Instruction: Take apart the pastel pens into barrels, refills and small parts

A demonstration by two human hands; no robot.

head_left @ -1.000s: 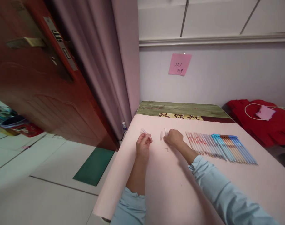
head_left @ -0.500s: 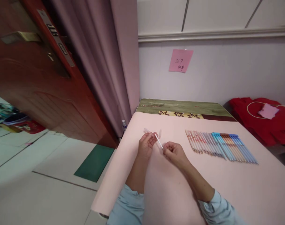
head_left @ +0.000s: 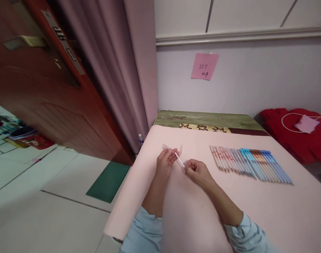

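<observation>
My left hand (head_left: 166, 161) is closed round a clear pen barrel (head_left: 165, 146), whose far end sticks out past the thumb. From the near side of those fingers a thin white pen refill (head_left: 179, 160) runs down to my right hand (head_left: 197, 171), which pinches its lower end. Whether the refill's upper end sits inside the barrel is hidden by the left fingers. Just beyond the left fingertips, a small clear pinkish piece (head_left: 181, 149) lies on the pink table cover (head_left: 192, 218).
To the right, several pens (head_left: 251, 163) lie side by side in a row, grouped by colour. A red cloth (head_left: 276, 133) is at the far right. Left of the table stand a brown door (head_left: 57, 105) and a curtain (head_left: 134, 70); a water bottle (head_left: 140, 139) stands by the table edge.
Both hands keep the same hold on the barrel and the refill. The view has shifted slightly, and the right hand sits a touch farther right.
</observation>
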